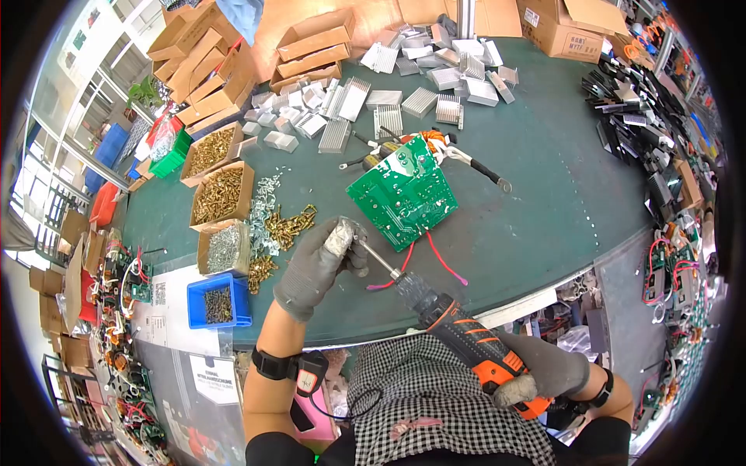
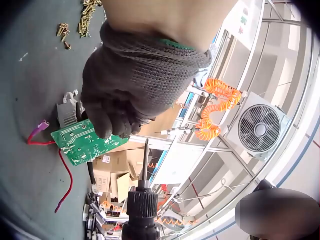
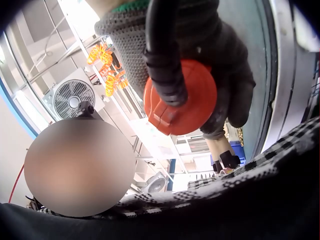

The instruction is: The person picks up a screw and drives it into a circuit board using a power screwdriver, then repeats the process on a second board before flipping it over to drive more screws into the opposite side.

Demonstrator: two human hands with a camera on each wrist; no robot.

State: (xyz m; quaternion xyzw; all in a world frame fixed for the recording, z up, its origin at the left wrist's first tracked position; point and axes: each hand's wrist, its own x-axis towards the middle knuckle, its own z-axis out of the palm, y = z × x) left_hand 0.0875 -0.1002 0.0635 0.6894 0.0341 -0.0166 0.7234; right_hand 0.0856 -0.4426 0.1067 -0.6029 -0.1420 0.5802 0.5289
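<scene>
The gloved right hand (image 1: 544, 365) grips an orange and black power screwdriver (image 1: 474, 342), its bit aimed up-left. In the right wrist view that hand (image 3: 220, 65) wraps the tool's orange end (image 3: 187, 100). The gloved left hand (image 1: 322, 260) has curled fingers by the bit's tip; whether a small screw is between them cannot be told. In the left wrist view the left hand (image 2: 135, 80) is above the bit (image 2: 145, 162). Beyond the hands, a green circuit board (image 1: 406, 193) with red wires rests tilted on thick cables and other parts.
Boxes of brass screws (image 1: 221, 194) and silver screws (image 1: 224, 248), a blue bin (image 1: 219, 301) and loose brass pieces (image 1: 291, 227) lie left. Metal heat sinks (image 1: 334, 136) spread across the back of the green table (image 1: 544, 179). Black parts (image 1: 622, 116) pile at the right.
</scene>
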